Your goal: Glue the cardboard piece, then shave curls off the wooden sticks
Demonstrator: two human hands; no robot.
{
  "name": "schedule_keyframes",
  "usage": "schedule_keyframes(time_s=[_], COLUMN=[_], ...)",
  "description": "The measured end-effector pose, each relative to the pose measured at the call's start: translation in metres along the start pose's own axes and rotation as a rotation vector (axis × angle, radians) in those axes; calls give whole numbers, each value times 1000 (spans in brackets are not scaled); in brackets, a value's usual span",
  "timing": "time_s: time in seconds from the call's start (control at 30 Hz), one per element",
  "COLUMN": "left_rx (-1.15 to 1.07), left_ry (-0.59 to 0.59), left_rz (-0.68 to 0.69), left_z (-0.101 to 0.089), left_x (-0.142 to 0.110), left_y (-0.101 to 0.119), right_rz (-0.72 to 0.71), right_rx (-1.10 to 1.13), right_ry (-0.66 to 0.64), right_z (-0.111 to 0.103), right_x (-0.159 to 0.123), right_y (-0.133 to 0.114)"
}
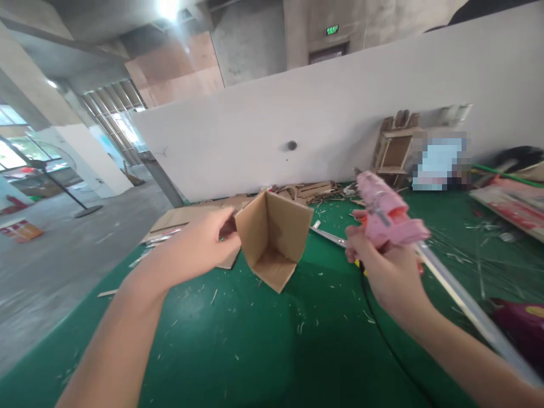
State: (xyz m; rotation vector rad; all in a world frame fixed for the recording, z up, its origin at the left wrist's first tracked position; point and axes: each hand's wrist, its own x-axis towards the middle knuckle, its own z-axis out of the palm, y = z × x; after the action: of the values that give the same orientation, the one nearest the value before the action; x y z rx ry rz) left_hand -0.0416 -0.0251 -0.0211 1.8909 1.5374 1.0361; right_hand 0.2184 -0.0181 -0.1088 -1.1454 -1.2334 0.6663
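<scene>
While the left hand (208,235) pinches the cardboard piece (285,224) mid-frame and the right hand (389,269) grips a pink glue gun (379,201) right of centre, nozzle (357,171) well apart, I'd call this gluing, next move likely needing nozzle to edge.

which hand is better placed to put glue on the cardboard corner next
Right, most likely: the right hand grips the pink glue gun, while the left hand is occupied holding the cardboard corner by its side.
</scene>
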Motion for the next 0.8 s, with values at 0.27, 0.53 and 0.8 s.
schedule_keyframes(time_s=[0.27,0.53,0.8], left_rx=[187,206,-247], left_ry=[-47,0,-75], left_rz=[151,188,165], left_z=[16,35,59], left_x=[25,27,37], left_y=[9,-5,-25], right_rz=[-13,-53,-95], right_rx=[-69,37,31], right_ry=[-110,-181,-32], right_z=[8,13,18], right_x=[2,-18,-15], right_y=[13,13,13])
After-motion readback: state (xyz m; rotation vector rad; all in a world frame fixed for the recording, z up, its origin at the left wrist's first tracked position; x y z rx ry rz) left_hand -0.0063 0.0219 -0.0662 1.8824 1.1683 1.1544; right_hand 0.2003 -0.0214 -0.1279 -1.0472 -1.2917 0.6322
